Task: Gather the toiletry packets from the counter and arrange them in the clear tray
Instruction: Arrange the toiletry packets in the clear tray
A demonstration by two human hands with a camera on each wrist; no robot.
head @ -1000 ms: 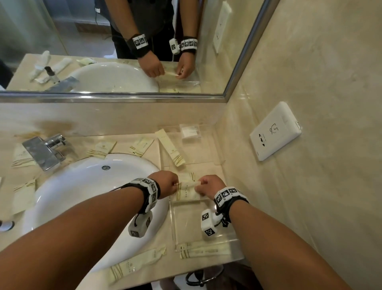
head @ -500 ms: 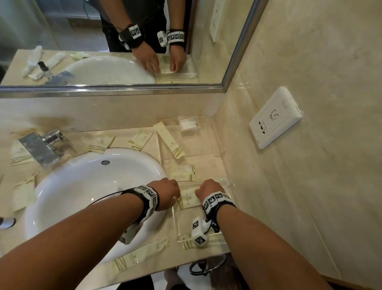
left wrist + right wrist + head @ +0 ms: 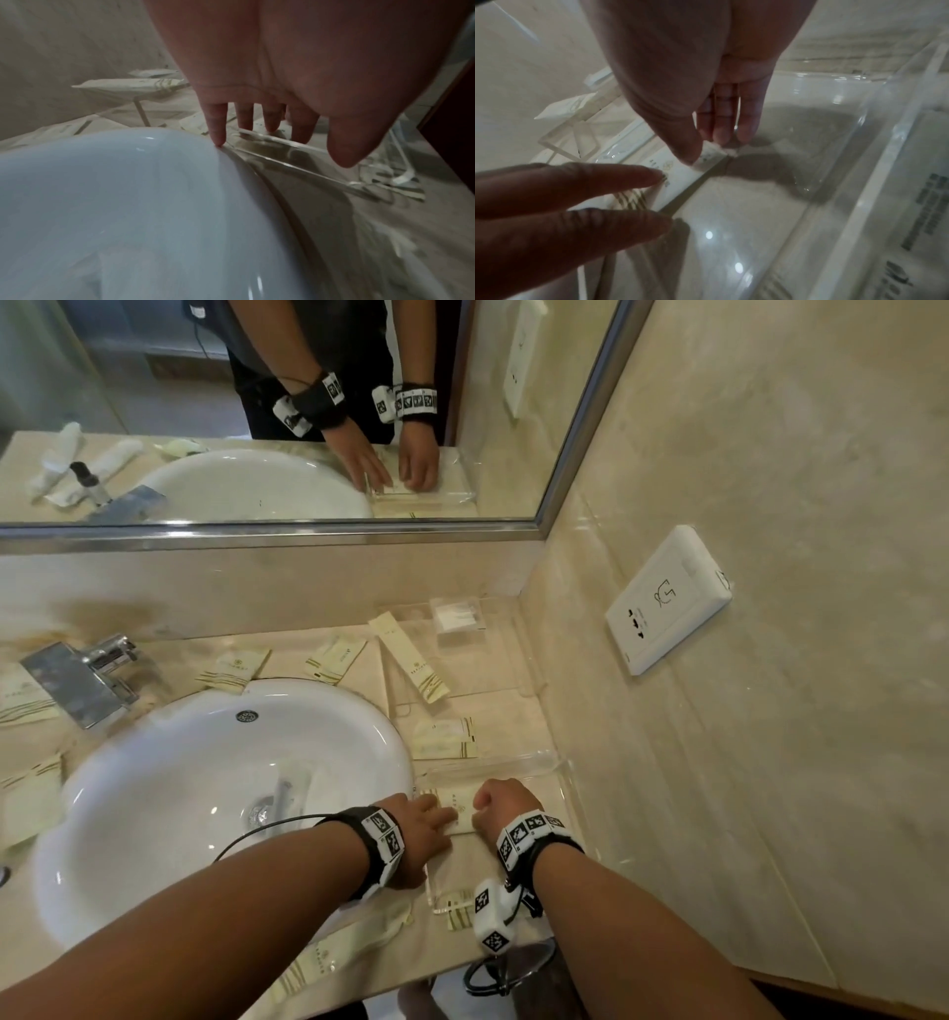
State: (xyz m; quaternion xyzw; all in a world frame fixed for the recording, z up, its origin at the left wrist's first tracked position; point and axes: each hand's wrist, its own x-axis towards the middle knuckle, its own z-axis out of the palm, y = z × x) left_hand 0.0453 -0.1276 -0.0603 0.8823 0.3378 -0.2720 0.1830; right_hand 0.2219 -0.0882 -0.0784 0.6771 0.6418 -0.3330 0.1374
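Pressing one packet [image 3: 458,814] (cream) into one clear tray [image 3: 564,794], two hands

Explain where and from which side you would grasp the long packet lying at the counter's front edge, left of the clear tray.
Probably pinch the long packet at its right end, the end nearest the clear tray, coming from above. It lies flat on the counter and thin, so a fingertip pinch at one narrow end should lift it more easily than the broad face. That end also sits beside the left hand.
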